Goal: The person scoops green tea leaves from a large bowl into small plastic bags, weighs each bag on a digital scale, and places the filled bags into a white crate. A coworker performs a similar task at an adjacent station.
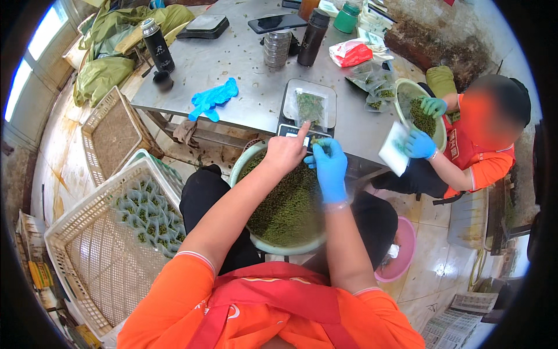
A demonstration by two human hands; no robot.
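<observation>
My bare left hand (286,152) reaches over the near edge of a small digital scale (326,116). Its index finger stretches toward the lower edge of a clear plastic bag (311,107) with green pieces inside, lying on the scale; whether it touches is unclear. The other fingers are curled, with nothing seen in them. Beside it, my right hand (330,171), in a blue glove, pinches a small bit of green berries (314,141) by the scale's front. Below both hands, a pale round basin (279,250) full of small green berries (285,203) stands between my legs.
A blue glove (214,99), flasks, a phone (277,23) and a second scale (203,26) lie on the metal table (244,64). Filled bags stand in a plastic crate (75,279) at left. A co-worker (482,139) works over another basin (440,136); a pink basin (407,250) sits below.
</observation>
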